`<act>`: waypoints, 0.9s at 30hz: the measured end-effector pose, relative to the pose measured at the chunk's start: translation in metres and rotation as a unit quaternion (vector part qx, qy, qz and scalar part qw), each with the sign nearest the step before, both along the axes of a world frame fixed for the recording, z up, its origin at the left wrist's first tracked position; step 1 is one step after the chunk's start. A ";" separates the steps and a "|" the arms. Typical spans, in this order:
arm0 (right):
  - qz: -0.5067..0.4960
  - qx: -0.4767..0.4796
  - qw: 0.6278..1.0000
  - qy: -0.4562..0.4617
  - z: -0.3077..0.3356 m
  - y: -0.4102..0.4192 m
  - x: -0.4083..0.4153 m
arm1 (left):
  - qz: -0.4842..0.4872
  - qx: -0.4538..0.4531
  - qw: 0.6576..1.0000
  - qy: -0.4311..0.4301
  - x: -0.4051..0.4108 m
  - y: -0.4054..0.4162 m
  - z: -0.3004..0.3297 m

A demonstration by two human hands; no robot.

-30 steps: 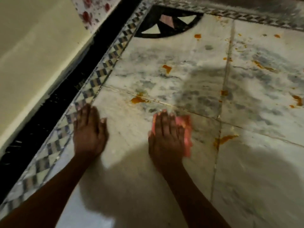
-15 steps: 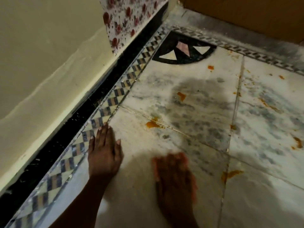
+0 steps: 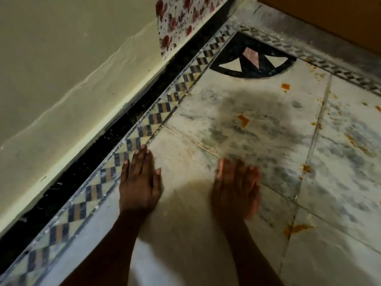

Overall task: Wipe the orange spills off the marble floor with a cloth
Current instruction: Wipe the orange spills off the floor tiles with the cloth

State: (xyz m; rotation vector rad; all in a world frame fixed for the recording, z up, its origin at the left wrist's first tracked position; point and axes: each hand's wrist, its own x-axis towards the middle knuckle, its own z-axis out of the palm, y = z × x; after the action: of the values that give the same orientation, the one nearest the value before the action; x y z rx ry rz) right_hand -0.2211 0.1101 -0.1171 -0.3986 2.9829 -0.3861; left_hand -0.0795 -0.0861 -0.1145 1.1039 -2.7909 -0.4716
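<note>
My right hand lies blurred and flat on the marble floor, pressing a pink cloth of which only slivers show past the fingers. Its fingertips sit at the tile seam. My left hand rests palm down and empty, fingertips touching the checkered border. Orange spills remain ahead and to the right: a blob beyond my right hand, a small one near the inlay, a smear on the seam to the right, and several streaks further right.
A cream wall and black skirting strip run along the left. A black semicircular inlay fills the far corner. Floral fabric hangs above the skirting. A brown panel stands at the top right.
My right hand with the cloth slid back, then forward to the tile seam. The orange spot on that seam no longer shows. The view shifted; my left hand stayed planted.
</note>
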 end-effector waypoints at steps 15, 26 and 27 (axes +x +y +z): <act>-0.004 0.013 0.999 0.033 -0.007 -0.053 -0.040 | 0.002 0.011 1.000 -0.001 -0.002 -0.003 0.000; 0.190 0.089 0.975 -0.069 0.018 0.095 0.029 | 0.004 0.022 1.000 0.014 -0.003 0.003 0.012; 0.122 0.088 0.985 -0.082 0.020 0.094 0.016 | 0.004 0.021 1.000 0.014 -0.003 0.002 0.012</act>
State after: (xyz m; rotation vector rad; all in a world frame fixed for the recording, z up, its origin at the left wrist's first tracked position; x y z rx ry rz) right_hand -0.2049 0.2043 -0.0970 -0.6676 2.7370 -0.1236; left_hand -0.0824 -0.0839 -0.1025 1.1086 -2.7628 -0.5442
